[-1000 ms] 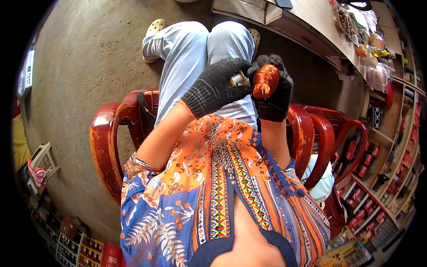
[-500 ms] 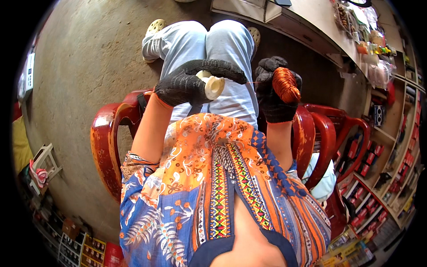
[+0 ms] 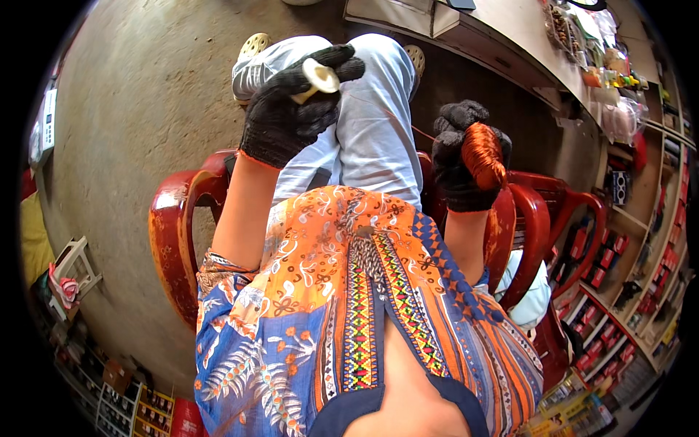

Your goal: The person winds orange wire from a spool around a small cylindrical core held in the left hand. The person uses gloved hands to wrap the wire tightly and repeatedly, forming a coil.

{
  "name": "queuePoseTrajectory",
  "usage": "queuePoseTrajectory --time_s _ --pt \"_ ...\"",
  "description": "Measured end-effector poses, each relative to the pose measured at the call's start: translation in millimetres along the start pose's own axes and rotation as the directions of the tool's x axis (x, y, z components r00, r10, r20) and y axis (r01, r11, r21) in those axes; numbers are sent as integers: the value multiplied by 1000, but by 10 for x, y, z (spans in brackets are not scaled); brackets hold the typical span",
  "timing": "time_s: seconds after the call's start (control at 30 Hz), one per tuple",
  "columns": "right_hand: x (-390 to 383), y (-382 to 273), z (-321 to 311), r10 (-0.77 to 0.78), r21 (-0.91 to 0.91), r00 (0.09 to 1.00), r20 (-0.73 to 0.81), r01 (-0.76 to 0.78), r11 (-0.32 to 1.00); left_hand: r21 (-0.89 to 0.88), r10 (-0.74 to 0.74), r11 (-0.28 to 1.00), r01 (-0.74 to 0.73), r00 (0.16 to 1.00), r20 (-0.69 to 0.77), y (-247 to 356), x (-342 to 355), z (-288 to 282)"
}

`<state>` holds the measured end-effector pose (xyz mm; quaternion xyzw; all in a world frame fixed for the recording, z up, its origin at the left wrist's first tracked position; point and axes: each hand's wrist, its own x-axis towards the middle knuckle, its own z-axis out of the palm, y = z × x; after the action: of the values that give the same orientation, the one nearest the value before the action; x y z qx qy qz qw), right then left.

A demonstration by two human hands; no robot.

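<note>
Holds a white spool (image 3: pixel 320 76) in the black-gloved left hand (image 3: pixel 290 113), raised above the lap. Grasps it lightly among half-extended fingers, tilting the round flange up to the right and letting the narrower barrel slant back toward the glove. Clasps a glossy copper-orange wound bundle (image 3: pixel 483 154) in the black-gloved right hand (image 3: pixel 453 149), well apart from the spool and out past the right thigh. Keeps the right fingers bunched and curled near the bundle's upper end, leaving its rounded side facing up in plain sight. Shows a thin reddish strand (image 3: pixel 423 133) just left of the right glove; cannot tell whether to link it to the spool.

Sits in a worn red chair (image 3: pixel 171 226), wearing pale blue trousers (image 3: pixel 375 116), cream clogs (image 3: pixel 255 45) and a patterned orange and blue top (image 3: pixel 328 255). Faces a bare concrete floor (image 3: pixel 160 102), near a pale tabletop (image 3: pixel 510 29) at upper right, bearing clear plastic bags (image 3: pixel 617 116). Has shelves of red boxes (image 3: pixel 602 271) farther right, and a pale stool (image 3: pixel 86 266) off to the left.
</note>
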<state>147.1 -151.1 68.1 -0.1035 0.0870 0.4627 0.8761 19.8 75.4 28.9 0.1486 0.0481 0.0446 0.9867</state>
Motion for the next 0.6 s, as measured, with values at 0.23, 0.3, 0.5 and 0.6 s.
queuePoseTrajectory --time_s 0.23,0.3,0.5,0.6 --pt "107 -194 13 -74 104 992 -98 85 991 546 -332 805 230 938 94 59 -218 130" --pt "141 -177 -73 -162 22 959 -233 172 985 488 -196 858 161 980 23 -117 -152 154" --pt "288 112 -177 -572 -647 818 -68 400 650 871 -389 453 190 921 1 -260 -115 485" --pt "205 327 -1 -656 -798 754 5 398 452 944 -238 307 -124 950 203 -342 -158 496"
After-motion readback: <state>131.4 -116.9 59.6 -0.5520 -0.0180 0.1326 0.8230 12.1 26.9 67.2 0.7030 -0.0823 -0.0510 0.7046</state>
